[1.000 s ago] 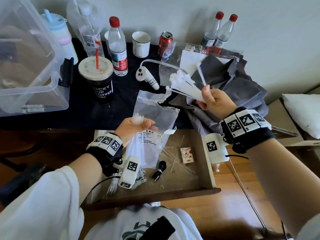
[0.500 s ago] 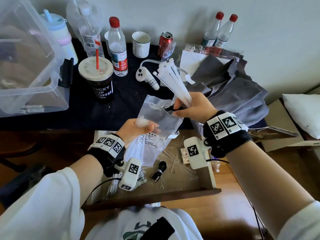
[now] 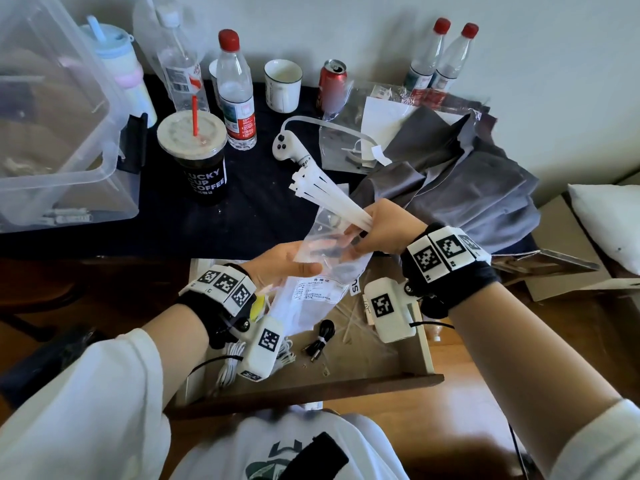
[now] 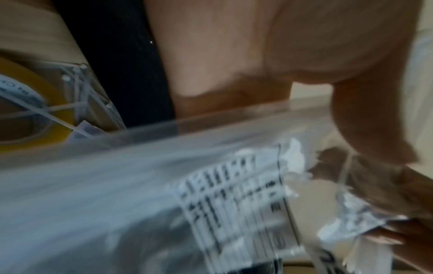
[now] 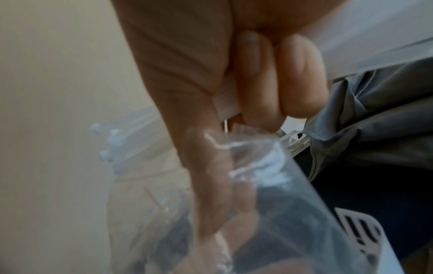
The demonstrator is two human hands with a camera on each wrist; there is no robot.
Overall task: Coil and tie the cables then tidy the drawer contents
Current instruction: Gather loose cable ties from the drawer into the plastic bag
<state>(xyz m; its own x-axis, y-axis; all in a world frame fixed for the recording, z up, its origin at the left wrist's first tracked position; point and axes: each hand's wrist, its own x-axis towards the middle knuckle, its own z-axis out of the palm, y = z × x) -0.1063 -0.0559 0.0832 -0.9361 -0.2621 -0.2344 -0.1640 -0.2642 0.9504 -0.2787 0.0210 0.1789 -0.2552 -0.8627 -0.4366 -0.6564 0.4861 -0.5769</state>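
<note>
Above the open drawer (image 3: 424, 351), head view: right hand (image 3: 384, 230) grips a bundle of white cable ties (image 3: 325, 194); left hand (image 3: 280, 261) pinches a clear plastic bag (image 3: 322, 271). Left wrist: fingers curl on the bag's edge. Right wrist: fingers (image 5: 257, 77) clamp the ties at the bag's mouth.

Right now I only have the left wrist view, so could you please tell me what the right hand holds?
Observer: The right hand grips a bundle of white cable ties, heads pointing up and away.
Operator: Are they inside the bag?
Observer: Mostly not: their length sticks out above the mouth of the clear bag, which the left hand holds.
Operator: Any cable already tied?
Observer: Yes, a small black cable, coiled and tied, lies in the open drawer.
</note>
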